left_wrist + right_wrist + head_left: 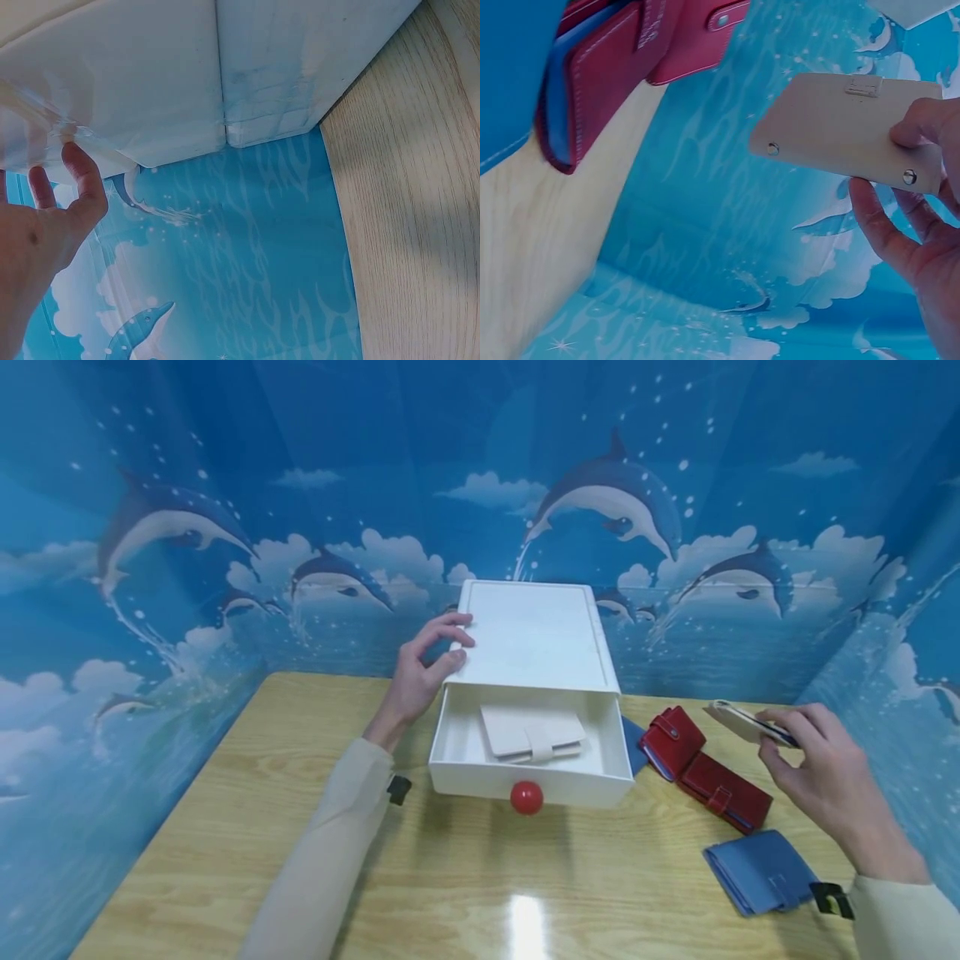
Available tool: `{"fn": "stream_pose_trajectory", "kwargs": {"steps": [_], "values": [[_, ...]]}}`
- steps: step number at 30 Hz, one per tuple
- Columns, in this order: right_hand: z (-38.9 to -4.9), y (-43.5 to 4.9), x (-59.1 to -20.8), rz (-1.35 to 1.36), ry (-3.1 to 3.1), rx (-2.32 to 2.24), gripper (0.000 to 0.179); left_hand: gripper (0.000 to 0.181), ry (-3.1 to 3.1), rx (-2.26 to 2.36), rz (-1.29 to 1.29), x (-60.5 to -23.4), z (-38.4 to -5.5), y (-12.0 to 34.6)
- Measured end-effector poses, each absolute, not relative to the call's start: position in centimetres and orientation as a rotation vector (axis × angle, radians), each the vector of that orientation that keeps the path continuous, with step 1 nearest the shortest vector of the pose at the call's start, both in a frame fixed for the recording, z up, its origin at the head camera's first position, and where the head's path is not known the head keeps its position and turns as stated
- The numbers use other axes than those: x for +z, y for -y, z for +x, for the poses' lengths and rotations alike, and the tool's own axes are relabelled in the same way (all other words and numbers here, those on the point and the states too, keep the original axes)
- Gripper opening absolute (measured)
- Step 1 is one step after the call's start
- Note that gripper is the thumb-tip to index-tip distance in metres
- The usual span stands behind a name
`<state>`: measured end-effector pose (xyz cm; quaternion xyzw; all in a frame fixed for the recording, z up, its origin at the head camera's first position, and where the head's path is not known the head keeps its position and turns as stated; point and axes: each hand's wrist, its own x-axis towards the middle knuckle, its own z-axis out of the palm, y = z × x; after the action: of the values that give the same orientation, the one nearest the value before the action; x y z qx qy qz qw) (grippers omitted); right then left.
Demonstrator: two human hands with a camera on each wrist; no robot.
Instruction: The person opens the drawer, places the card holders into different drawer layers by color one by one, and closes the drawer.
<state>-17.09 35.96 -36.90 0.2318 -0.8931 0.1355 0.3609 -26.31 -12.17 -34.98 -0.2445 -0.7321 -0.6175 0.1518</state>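
A white box with its drawer pulled out stands on the table; its white top (532, 635) is flat. My left hand (427, 664) rests on the top's left edge, fingers slightly bent, and in the left wrist view the fingertips (75, 154) touch the box. Inside the drawer (461, 735) lies a cream wallet (528, 731) with a strap. A round red knob (527, 797) sits on the drawer front. Over the table's right side my right hand (817, 768) pinches a beige wallet (840, 131) with metal snaps, held in the air.
Two red wallets (675, 739) (723, 793) lie right of the drawer, touching each other. A blue wallet (761, 870) is nearer the front, and another blue item (633, 743) is partly hidden behind the drawer. A dolphin-printed backdrop (337, 460) surrounds the wooden table (300, 752).
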Motion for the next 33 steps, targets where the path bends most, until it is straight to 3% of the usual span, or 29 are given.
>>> {"fn": "stream_pose_trajectory", "kwargs": {"steps": [4,33], "values": [[-16.8,-35.1,-36.3,0.621,2.26,0.356,0.066,0.022,2.115,-1.767,-0.686,-34.9,-26.3,12.2],[-14.7,-31.8,-34.1,0.71,2.122,0.405,0.062,0.022,2.108,-1.778,-0.693,-34.8,-26.1,12.1]]}}
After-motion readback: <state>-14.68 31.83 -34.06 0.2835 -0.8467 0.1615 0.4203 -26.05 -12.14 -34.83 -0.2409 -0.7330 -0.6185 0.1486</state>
